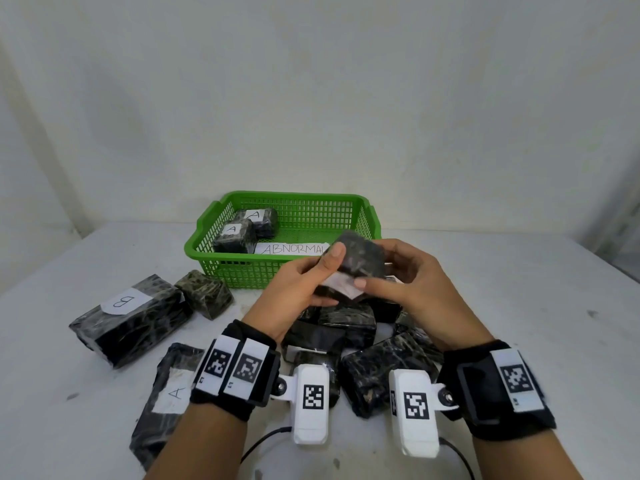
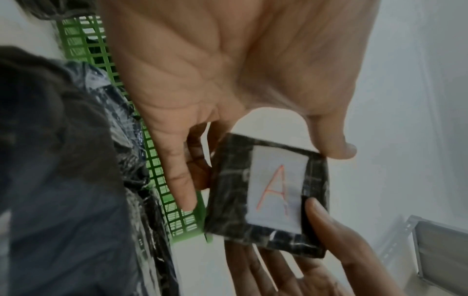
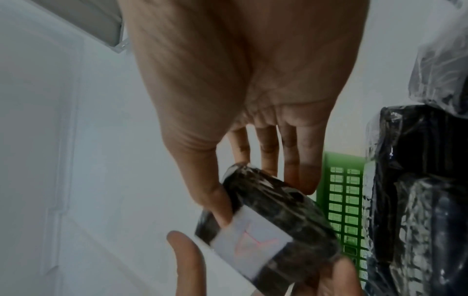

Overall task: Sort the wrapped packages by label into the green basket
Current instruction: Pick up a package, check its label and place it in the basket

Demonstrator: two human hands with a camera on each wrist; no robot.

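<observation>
Both hands hold one small black wrapped package (image 1: 360, 263) in the air, just in front of the green basket (image 1: 242, 196). My left hand (image 1: 329, 277) pinches its left side between thumb and fingers. My right hand (image 1: 375, 277) grips the right side, thumb on the white label. In the left wrist view the label on the package (image 2: 268, 192) shows a red letter A. The right wrist view shows the same package (image 3: 278, 212) tilted between thumb and fingers. Two A packages (image 1: 258, 218) (image 1: 232, 234) lie at the basket's left end.
A paper strip reading ABNORMAL (image 1: 291, 249) lies inside the basket. On the white table are a long B package (image 1: 128, 317), a small package with no label showing (image 1: 204, 293), a long A package (image 1: 166, 393), and a pile of several packages (image 1: 346, 329) under my hands.
</observation>
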